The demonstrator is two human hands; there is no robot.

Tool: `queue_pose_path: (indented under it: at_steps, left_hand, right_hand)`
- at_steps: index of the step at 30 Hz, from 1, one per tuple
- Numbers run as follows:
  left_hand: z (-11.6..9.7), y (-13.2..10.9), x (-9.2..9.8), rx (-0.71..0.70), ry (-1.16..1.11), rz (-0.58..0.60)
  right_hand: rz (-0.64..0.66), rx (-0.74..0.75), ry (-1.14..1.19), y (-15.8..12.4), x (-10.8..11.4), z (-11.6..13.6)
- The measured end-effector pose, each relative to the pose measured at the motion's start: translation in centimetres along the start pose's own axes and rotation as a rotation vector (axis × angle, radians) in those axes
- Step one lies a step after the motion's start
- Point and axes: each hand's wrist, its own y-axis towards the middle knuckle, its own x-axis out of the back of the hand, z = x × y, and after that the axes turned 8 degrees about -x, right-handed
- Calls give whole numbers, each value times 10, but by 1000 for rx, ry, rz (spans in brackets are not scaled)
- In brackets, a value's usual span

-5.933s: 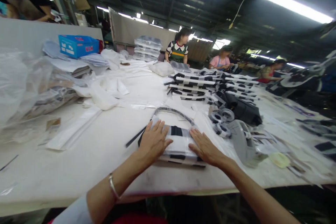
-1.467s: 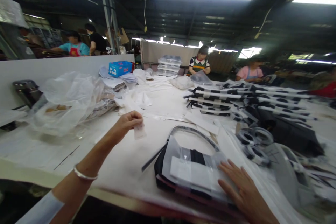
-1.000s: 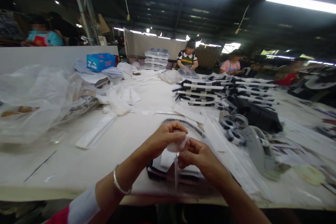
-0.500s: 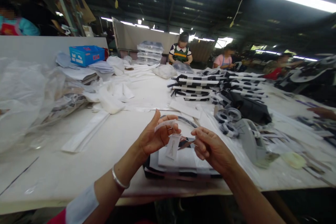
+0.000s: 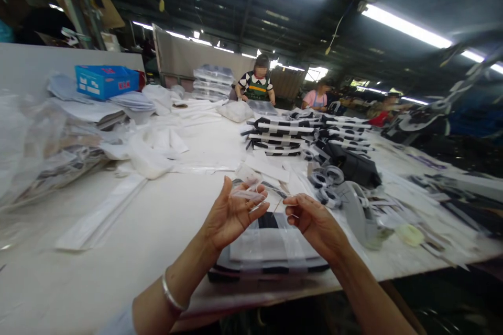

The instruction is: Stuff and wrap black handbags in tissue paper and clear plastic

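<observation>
My left hand [image 5: 231,214] is palm up with loosely curled fingers, and a clear plastic strip [image 5: 248,195] is held across them. Close to its fingertips is a small whitish tag or packet [image 5: 247,174], partly hidden by the fingers. On the right, my right hand [image 5: 310,220] pinches a thin cord [image 5: 278,204] that stretches towards the left fingers. Beneath both hands lies a black, white and grey folded bundle [image 5: 275,248] with clear bands across it. A dark curved handle [image 5: 275,188] shows behind the hands, at the bundle's far side.
Striped black-and-white bundles [image 5: 283,133] are stacked ahead. To the right are tape rolls [image 5: 328,178], a grey tape dispenser [image 5: 359,214] and a black roll [image 5: 353,162]. Plastic bags [image 5: 31,152] and a blue box [image 5: 108,81] occupy the left. A co-worker [image 5: 256,84] works across the table.
The small tag has swung from hanging below my left fingers to above them. My left palm has turned further up. The view has shifted right.
</observation>
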Motion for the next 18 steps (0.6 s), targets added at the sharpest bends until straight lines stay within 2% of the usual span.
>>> queue_pose_path:
  at_steps: [2,4,7,9,10,11,13,16,18]
  left_hand:
    - [1,-1,0,-14,-31,-52]
    - [2,-2,-1,-19,-48,-98]
    - [4,-5,-4,-18,-65,-135]
    - [7,-7,-6,-13,-82,-160]
    - [8,-7,-7,-13,-94,-176]
    - [10,-8,-8,-13,-107,-194]
    - [14,-8,-9,-13,-133,-227]
    - [19,-9,-11,-6,-156,-260]
    - [22,-10,-11,-4,-155,-267]
  right_hand:
    - [-16,-3,-35,0,-2,0]
    - [-124,73,-151,0,-5,1]
    - [-345,346,-495,-5,-11,4]
    - [-365,522,-725,-11,-17,5]
    - [-335,557,-800,-13,-20,5]
    - [-296,544,-839,-14,-24,4]
    - [-199,384,-801,-13,-32,-1]
    - [-9,132,-535,-5,-41,-10]
    - [93,89,-378,0,-43,-16]
